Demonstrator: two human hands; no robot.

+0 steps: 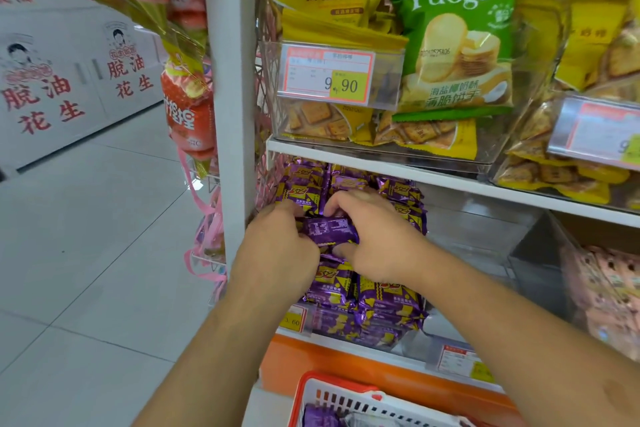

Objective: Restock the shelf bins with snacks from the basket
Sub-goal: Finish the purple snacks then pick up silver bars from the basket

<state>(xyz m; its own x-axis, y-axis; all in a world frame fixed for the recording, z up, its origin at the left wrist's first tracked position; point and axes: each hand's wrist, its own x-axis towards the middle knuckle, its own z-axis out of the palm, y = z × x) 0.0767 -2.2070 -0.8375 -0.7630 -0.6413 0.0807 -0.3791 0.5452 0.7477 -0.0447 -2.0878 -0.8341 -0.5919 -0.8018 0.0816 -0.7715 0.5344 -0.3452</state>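
Red-rimmed white plastic basket [332, 395] nearest, purple packs inside. Both forearms reach forward. Left hand [277, 250] and right hand [377, 236] pinch one shiny purple snack packet [330, 229] over the clear shelf bin [460, 329] of purple-yellow packets.

The lower bin [349, 319] is piled with purple snack packs [388, 298] almost to the shelf board [450, 180] above, leaving only a narrow gap over the heap. Both hands fill that gap: the left hand [277, 246] and right hand [377, 239] grip one purple pack [330, 229] between them. A white post [232, 80] closes the left side. To the right, a clear bin [485, 243] looks largely open (its contents are hard to make out). The basket [346, 399] stands below.
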